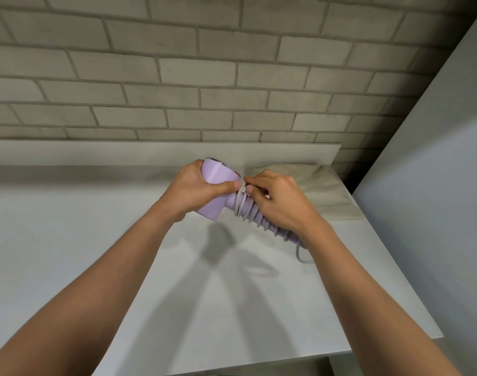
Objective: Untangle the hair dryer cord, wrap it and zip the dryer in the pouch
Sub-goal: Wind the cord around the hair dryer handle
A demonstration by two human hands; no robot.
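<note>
1. A lilac hair dryer (217,178) is held in the air above a white counter (69,226), near the middle of the view. Its barrel is turned to the far left and its handle (231,203) is slanted toward the near right.
2. The barrel is gripped by the left hand (195,191). The fingers are curled round the far side, and the thumb is laid across the near side with its tip close to the top of the handle.
3. A grey cord (244,210) is wound round the handle in a row of close coils, from the top down to the end. A short loose loop is seen below the end of the handle, partly hidden by the right forearm.
4. The uppermost coil is pinched by the right hand (280,202), whose fingers are drawn together on the cord just beside the left thumb. The rest of this hand is laid over the far side of the handle.
5. A cream cloth pouch (329,191) is laid flat on the far right of the counter, beyond the right hand. Whether its zip is open cannot be told.
6. A low ledge (123,151) is set along the far edge of the counter, below a brick wall (177,77). A plain grey panel (435,158) is seen at the right.
</note>
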